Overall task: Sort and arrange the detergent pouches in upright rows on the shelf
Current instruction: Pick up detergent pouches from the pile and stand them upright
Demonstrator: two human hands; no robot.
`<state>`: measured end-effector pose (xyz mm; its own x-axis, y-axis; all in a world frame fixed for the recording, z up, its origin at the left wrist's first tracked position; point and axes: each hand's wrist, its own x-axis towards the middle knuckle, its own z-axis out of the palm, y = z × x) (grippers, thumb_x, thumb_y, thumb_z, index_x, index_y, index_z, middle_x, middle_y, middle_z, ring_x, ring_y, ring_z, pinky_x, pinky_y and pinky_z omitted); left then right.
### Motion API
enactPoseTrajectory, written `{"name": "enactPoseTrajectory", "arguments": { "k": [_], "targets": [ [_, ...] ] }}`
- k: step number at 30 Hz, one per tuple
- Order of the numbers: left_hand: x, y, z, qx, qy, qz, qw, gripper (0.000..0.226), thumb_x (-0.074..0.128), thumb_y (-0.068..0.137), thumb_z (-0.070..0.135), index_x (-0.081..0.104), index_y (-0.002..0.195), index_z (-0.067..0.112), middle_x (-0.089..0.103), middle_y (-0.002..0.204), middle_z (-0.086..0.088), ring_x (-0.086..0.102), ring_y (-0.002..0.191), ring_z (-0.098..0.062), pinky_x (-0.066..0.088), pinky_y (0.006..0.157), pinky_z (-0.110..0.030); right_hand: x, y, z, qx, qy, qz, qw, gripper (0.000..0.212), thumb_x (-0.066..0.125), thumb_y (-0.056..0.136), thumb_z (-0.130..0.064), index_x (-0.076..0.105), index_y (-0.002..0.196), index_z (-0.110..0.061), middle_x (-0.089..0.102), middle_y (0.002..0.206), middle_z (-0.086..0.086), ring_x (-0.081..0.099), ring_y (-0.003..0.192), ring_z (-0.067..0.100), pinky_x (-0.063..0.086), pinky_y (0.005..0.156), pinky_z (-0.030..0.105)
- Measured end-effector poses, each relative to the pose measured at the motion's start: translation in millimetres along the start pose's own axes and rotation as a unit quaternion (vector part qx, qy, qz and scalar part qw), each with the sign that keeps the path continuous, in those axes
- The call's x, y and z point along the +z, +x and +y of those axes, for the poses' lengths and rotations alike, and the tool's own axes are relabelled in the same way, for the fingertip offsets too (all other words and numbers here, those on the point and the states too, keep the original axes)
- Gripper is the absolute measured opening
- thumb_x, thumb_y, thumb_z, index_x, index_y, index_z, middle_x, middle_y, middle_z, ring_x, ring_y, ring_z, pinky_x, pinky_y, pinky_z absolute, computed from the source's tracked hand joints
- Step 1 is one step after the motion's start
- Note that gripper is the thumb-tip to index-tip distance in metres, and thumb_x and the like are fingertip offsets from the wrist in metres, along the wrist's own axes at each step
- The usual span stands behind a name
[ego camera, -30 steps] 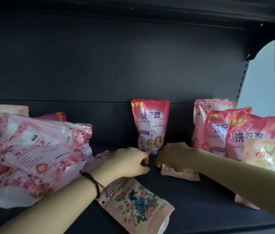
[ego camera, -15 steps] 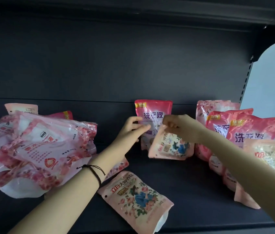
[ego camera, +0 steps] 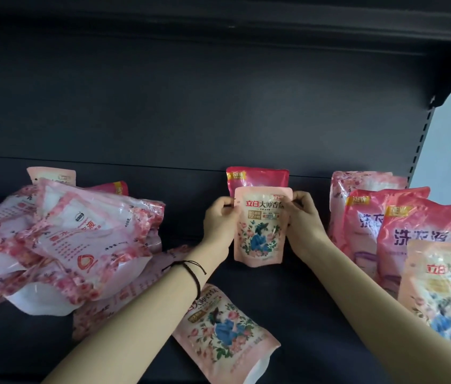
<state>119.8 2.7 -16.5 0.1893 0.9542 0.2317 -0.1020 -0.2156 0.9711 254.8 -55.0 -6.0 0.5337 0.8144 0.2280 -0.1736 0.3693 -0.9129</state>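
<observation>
Since the shelf (ego camera: 316,314) is smooth and hard, a pouch that is set down badly could be slid or tipped over on it. The big heap of pouches (ego camera: 60,245) on the left is piled loosely, so it could be spilled toward the near edge if it is bumped by the left arm. The row of pink pouches (ego camera: 418,234) at the right is leaned one on another and could be knocked down by the right arm close beside it. The flower pouch (ego camera: 260,231) is held upright in the middle, just in front of a red pouch (ego camera: 257,177) by the far wall. Its top corners are pinched by the left hand (ego camera: 217,225) and the right hand (ego camera: 306,225). Whether its bottom is resting on the shelf cannot be told. If it is let go too soon, it could probably be flopped forward, because it looks soft and squishy.

The shelf looks to be made of dull dark metal. The pouches are made of thin, shiny plastic, puffy in the belly and flat at the sealed top. The heap is crinkled.
</observation>
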Motion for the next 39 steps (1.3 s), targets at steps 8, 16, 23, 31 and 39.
{"name": "enactPoseTrajectory", "arguments": {
  "k": [8,16,23,31,39],
  "targets": [
    [-6,8,-11,0.004,0.087,-0.051,0.995,0.012,0.057,0.093,0.014,0.058,0.104,0.019,0.067,0.106,-0.007,0.064,0.101,-0.023,0.053,0.091,-0.046,-9,6,3,0.006,-0.140,0.049,0.989,0.009,0.056,0.094,-0.012,0.050,0.089,-0.016,0.064,0.103,0.008,0.064,0.087,0.020,0.056,0.079,0.040],
    [-85,11,45,0.206,0.434,-0.138,0.866,0.011,0.056,0.089,0.031,0.057,0.099,0.036,0.063,0.086,0.018,0.062,0.081,-0.005,0.052,0.070,-0.028,15,4,-55,-0.369,-0.525,-0.073,0.764,0.022,0.058,0.083,-0.005,0.061,0.105,-0.011,0.052,0.103,0.002,0.055,0.086,0.021,0.041,0.070,0.029],
    [-169,3,66,0.320,0.709,-0.147,0.610,0.024,0.046,0.088,0.040,0.057,0.109,0.035,0.056,0.081,0.011,0.057,0.081,-0.015,0.035,0.060,-0.028,93,-11,-46,-0.412,-0.662,-0.278,0.561,0.029,0.054,0.089,-0.031,0.055,0.117,-0.028,0.054,0.112,-0.007,0.057,0.090,0.015,0.051,0.068,0.034],
    [-287,17,73,0.325,0.757,-0.067,0.564,0.025,0.045,0.089,0.044,0.056,0.110,0.034,0.065,0.104,0.010,0.059,0.098,-0.016,0.042,0.068,-0.029,190,-13,4,-0.404,-0.673,-0.348,0.513,0.029,0.049,0.090,-0.039,0.051,0.118,-0.032,0.056,0.110,-0.008,0.059,0.096,0.018,0.044,0.069,0.030],
    [-371,20,48,0.272,0.796,-0.009,0.540,0.029,0.040,0.090,0.052,0.045,0.081,0.025,0.061,0.087,0.008,0.061,0.089,-0.016,0.038,0.062,-0.028,287,-24,41,-0.427,-0.667,-0.370,0.486,0.041,0.050,0.092,-0.034,0.043,0.133,-0.034,0.052,0.130,-0.007,0.057,0.110,0.021,0.038,0.066,0.029]
  ]
}}
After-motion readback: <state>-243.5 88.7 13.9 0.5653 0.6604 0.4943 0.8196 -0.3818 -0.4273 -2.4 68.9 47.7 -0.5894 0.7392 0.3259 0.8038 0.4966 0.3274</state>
